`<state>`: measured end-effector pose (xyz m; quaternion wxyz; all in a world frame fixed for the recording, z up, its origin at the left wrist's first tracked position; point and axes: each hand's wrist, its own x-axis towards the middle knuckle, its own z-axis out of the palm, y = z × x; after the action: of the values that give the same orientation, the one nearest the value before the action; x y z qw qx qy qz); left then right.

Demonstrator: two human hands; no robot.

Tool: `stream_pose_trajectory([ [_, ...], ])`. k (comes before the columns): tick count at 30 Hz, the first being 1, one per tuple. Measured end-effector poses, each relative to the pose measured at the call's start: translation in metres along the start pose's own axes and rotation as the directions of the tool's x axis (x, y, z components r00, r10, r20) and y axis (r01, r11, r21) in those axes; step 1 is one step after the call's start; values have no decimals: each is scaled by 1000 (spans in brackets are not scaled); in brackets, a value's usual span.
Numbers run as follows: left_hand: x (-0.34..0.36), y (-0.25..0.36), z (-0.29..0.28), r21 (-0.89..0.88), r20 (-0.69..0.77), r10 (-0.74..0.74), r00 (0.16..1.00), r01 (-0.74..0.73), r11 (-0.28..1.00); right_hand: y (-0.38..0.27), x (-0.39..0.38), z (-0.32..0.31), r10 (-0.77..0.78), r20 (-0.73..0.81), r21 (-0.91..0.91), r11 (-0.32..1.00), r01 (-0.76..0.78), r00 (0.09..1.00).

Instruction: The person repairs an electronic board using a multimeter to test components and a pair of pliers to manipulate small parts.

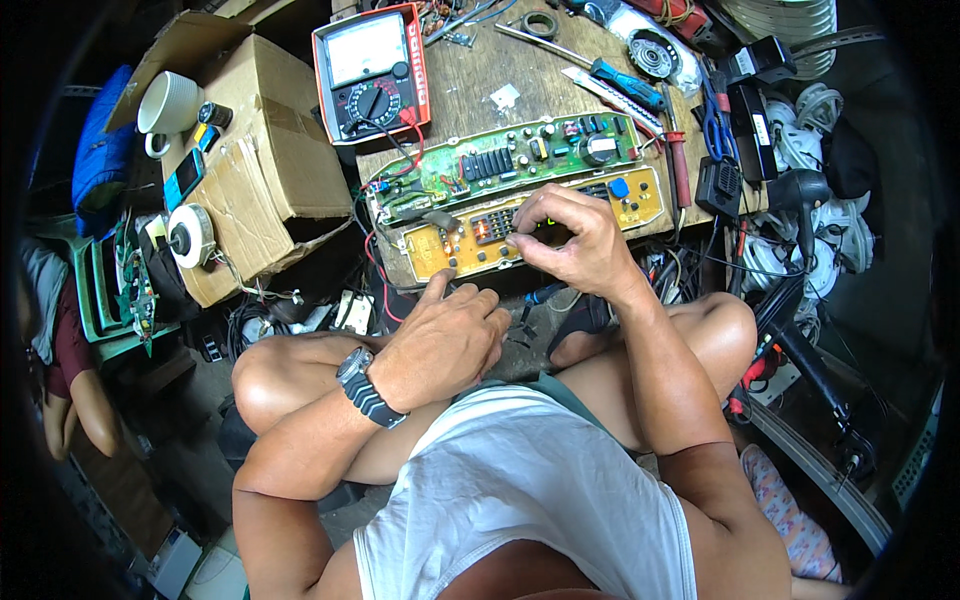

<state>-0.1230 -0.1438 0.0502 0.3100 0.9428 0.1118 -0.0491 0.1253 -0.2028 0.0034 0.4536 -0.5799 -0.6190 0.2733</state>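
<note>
1. Wooden tabletop (462, 85) lay at the top middle of my head view, past the wearer's white shirt (530, 480) and bent knees.
2. Nearest me, the left hand (440, 335) was half curled, its forefinger reaching the near edge of a yellow circuit board (468, 245); its palm faced away, so I could not tell whether it held anything.
3. Over that board I had the right hand (583, 240), thumb and forefinger brought narrowly together; whether they pinched something, I could not tell.
4. The yellow board lay along the table's near edge, a green circuit board (510, 175) just behind it and a red wire (378, 265) looping down at the left.
5. Farther on, a multimeter (372, 75) blocked the left, while a blue-handled screwdriver (628, 87), blue-handled scissors (718, 125) and a black adapter (720, 187) crowded the right.
6. Left of the table, a cardboard box (285, 130) bearing a white mug (168, 103) hemmed in that side.
7. For moving, I saw bare wood between multimeter and screwdriver.
8. The right hand hid part of the yellow board, and the dark round rim cut off the outermost clutter.
</note>
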Motion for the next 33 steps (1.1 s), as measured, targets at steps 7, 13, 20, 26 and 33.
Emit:
stream_pose_trajectory([
  [7,-1,5,0,49,-13,39,999,-38,998,-33,-11,-12,-14,93,-129,991,26,996],
  [13,-2,15,-7,40,9,65,998,-66,997,-69,-56,-37,214,549,-176,975,-139,808],
  [20,5,29,-7,-18,-44,146,988,-147,989,-73,-81,-16,300,522,-303,940,-155,799],
  [26,13,31,1,23,-28,209,978,-208,978,-74,-91,-26,363,472,-425,892,-153,804],
  [33,19,33,5,25,9,243,970,-243,970,-79,-93,-35,375,448,-468,872,-144,811],
])
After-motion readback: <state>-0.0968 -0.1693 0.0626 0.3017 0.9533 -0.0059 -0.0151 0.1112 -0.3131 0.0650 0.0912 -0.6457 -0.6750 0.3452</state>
